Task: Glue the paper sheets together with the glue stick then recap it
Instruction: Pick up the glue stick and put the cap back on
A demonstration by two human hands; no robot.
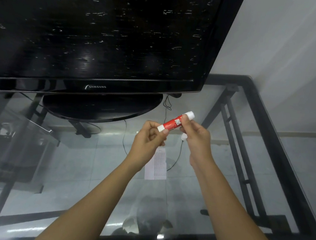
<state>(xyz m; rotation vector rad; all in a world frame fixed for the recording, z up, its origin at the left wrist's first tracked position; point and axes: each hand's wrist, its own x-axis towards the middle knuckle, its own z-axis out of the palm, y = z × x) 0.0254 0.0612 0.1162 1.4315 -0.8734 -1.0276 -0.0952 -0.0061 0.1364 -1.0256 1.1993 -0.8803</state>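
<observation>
While both hands are up over the middle of the glass table point(196, 170), the glue stick point(174, 123) is held in the air between them, well above the tabletop. It lies slantwise, its lower white end toward the left hand point(149, 136) and its upper white end pointing off toward the television point(103, 39) that stands at the back of the table. The left hand's thumb and fingers are closed around the lower end. The right hand point(195, 135) pinches the red body near the upper end with thumb and forefinger, its other fingers curled in; something small and white point(183, 137) peeks out under them, and it may be the cap, though I cannot tell for sure.

Below the hands, the paper sheets point(156, 167) lie flat on the glass, a lined sheet over a plain one as far as I can make out, roughly at the middle of the table and partly hidden by the left wrist.

To my eye this is either the uncapping at the start or the recapping at the end; whether the upper white end is cap or bare glue, I cannot say. If it is open, the next move calls for bringing the stick down to the paper and rubbing along it while one hand steadies the sheets. If the gluing is done, the cap must be lined up square and pressed on.
</observation>
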